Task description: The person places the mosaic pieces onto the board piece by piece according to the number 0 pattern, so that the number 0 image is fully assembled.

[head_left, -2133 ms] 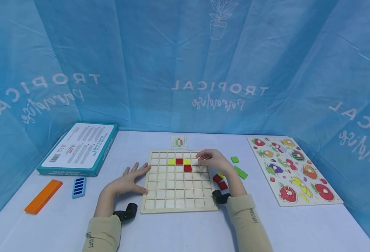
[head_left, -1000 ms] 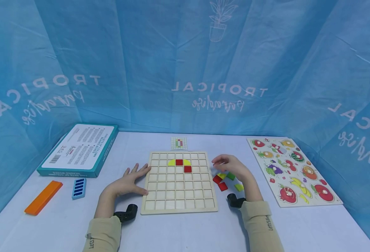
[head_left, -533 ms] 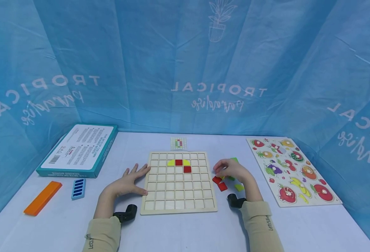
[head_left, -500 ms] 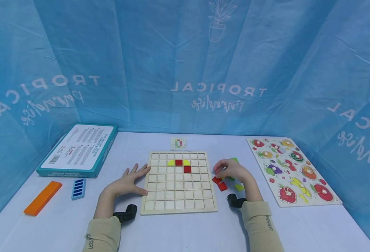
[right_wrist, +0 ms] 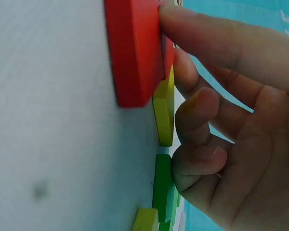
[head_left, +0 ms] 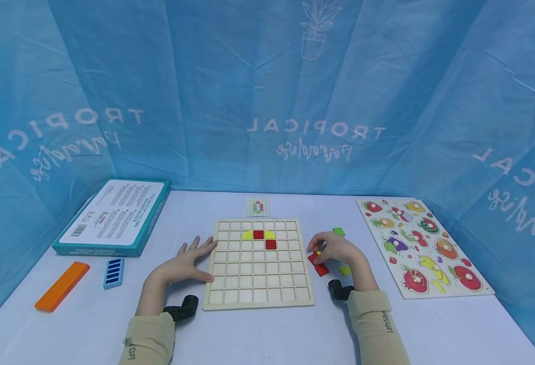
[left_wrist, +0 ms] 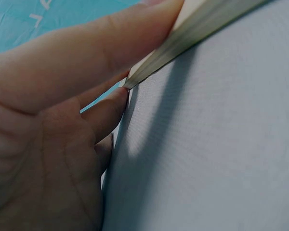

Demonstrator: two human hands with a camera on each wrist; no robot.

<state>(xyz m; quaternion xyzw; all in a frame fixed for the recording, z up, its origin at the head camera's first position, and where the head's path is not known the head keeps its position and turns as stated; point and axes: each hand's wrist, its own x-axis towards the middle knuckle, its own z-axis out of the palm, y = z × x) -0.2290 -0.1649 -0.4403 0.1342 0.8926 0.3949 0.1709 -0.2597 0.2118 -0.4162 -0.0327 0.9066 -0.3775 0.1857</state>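
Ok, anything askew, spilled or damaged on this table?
Nothing stands out. The wooden grid board lies flat and square, four tiles seated in its upper rows. The loose tiles sit in a small heap under the right hand, one red tile overlapping a yellow one. The fruit puzzle looks complete.

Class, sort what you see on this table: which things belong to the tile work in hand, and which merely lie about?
In use: left hand, grid board, right hand, red tile, loose tiles, pattern card.
Lying about: fruit puzzle, teal box, orange block, blue holder.
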